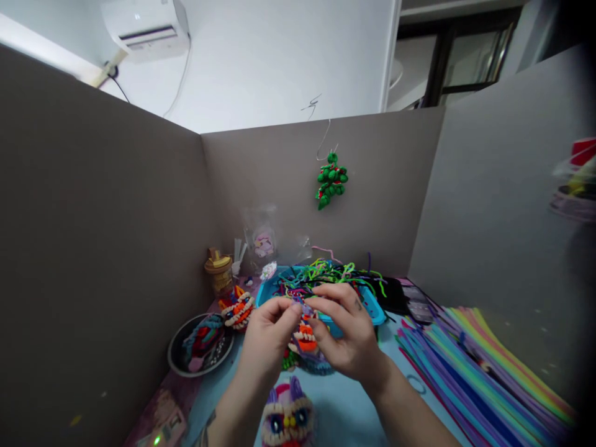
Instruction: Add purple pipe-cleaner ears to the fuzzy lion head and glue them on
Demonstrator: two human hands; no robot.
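Observation:
In the head view, my left hand (274, 326) is closed in a pinch on a bit of purple pipe cleaner (299, 300) at the top of a small figure. This orange, cream and purple pipe-cleaner figure (306, 339) is between my hands, partly covered by fingers. My right hand (347, 329) is at its right side, thumb and fingers apart, the index fingertip at the purple bit. Below, near the front edge, stands a pipe-cleaner lion-like head (287, 415) with big dark eyes and purple ears. A similar orange and cream one (237, 308) is at the left.
A blue basket (377, 308) of tangled pipe-cleaner pieces stands behind my hands. At left are a metal bowl (174, 363) and a lidded cup (218, 270). Straight pipe cleaners (484, 372) lie at right. A green ornament (332, 180) hangs on the grey partition (274, 167).

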